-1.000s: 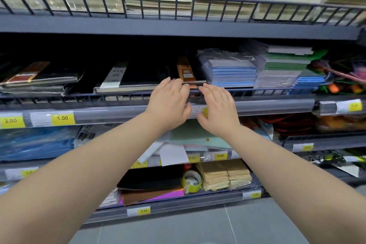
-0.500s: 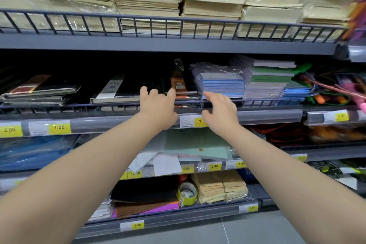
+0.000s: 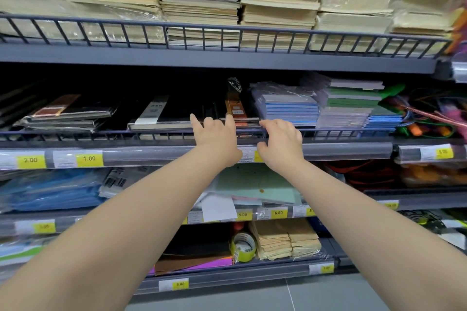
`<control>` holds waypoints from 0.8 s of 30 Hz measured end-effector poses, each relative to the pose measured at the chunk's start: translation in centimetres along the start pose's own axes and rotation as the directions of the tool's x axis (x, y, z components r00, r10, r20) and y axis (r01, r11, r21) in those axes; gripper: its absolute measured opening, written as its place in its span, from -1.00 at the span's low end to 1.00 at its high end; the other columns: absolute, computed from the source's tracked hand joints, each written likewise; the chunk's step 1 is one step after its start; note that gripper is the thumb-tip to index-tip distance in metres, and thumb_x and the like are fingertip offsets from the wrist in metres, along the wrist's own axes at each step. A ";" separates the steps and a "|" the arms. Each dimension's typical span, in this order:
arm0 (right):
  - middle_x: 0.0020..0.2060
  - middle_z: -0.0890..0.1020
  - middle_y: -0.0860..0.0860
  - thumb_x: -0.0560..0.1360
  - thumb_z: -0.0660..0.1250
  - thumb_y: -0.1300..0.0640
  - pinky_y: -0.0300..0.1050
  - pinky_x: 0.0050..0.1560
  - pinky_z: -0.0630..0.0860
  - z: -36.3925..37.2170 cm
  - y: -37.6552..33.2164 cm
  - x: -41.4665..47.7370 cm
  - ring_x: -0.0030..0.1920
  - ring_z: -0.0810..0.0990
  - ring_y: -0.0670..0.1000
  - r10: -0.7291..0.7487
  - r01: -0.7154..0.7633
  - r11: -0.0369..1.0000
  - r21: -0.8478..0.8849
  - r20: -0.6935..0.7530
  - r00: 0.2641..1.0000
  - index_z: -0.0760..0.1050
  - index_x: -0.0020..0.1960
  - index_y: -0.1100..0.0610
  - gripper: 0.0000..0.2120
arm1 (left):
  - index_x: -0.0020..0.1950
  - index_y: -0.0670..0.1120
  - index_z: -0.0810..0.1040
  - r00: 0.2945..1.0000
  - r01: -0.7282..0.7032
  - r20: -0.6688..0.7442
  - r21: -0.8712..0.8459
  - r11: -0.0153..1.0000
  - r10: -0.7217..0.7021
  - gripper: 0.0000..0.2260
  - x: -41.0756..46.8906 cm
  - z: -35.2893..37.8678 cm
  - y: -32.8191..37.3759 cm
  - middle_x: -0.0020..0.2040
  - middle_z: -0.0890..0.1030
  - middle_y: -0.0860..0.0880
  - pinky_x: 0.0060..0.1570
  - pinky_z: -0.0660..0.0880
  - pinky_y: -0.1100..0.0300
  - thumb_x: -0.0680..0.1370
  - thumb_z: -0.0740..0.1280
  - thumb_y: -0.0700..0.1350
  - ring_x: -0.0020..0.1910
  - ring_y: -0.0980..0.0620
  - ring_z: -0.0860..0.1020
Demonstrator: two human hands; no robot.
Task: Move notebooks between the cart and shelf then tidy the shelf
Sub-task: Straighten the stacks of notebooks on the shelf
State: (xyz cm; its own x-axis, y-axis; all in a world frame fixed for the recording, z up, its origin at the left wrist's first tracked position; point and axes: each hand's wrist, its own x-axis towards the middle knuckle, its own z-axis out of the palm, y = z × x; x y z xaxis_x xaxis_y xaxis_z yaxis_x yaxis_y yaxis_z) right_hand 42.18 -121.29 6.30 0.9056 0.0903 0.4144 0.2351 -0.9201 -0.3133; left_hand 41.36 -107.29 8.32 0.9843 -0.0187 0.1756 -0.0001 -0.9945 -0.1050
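Two hands at one wire rail [image 3: 113,131]: left hand [image 3: 214,137] spreads empty fingers, right hand [image 3: 281,142] curls fingers over it.

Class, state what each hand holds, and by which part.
Left hand: nothing visibly held. Right hand: fingers curl over the grey wire shelf rail; grip uncertain.

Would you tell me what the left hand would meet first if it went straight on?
Probably the orange-banded notebook just behind the wire rail; the left hand looks close, depth unclear.
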 end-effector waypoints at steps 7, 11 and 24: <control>0.37 0.39 0.00 0.48 0.20 0.21 -0.02 0.37 0.14 1.0 -3.0 -1.1 0.38 0.30 0.06 -0.307 0.304 0.952 -0.044 -0.109 0.945 0.32 0.42 0.08 -0.51 | 0.54 -0.08 0.14 0.908 -0.168 -0.406 -0.123 0.978 0.105 -0.35 -3.9 2.4 -5.6 0.44 0.32 -0.05 0.46 0.02 -0.12 0.50 0.24 0.09 0.43 -0.09 0.25; 0.43 0.35 0.06 0.48 0.22 0.18 0.02 0.44 0.11 2.3 -5.4 -1.5 0.44 0.28 0.09 -0.456 0.451 0.888 -0.090 -0.057 0.888 0.29 0.45 0.14 -0.46 | 0.52 -0.18 0.18 0.899 -0.016 -0.436 -0.129 0.991 -0.043 -0.31 -5.9 4.9 -10.6 0.50 0.26 -0.18 0.41 0.15 -0.19 0.47 0.33 0.06 0.46 -0.19 0.24; 0.43 0.32 0.03 0.49 0.20 0.05 0.02 0.50 -0.08 4.7 -10.1 0.6 0.42 0.28 0.07 -0.452 0.470 0.863 -0.182 0.136 0.882 0.16 0.50 0.13 -0.40 | 0.54 -0.11 0.12 0.942 0.077 -0.317 -0.106 0.991 -0.107 -0.30 -4.7 5.6 -15.6 0.42 0.33 -0.05 0.47 0.03 -0.10 0.48 0.28 0.10 0.41 -0.07 0.30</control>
State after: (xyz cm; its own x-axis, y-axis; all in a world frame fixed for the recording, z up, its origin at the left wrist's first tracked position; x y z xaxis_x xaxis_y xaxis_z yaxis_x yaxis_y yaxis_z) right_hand 42.00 -110.17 5.63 0.7404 0.5472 0.3904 0.5647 -0.8214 0.0802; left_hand 37.76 -91.07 3.68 0.8716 0.0561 0.4871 0.0569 -0.9983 0.0131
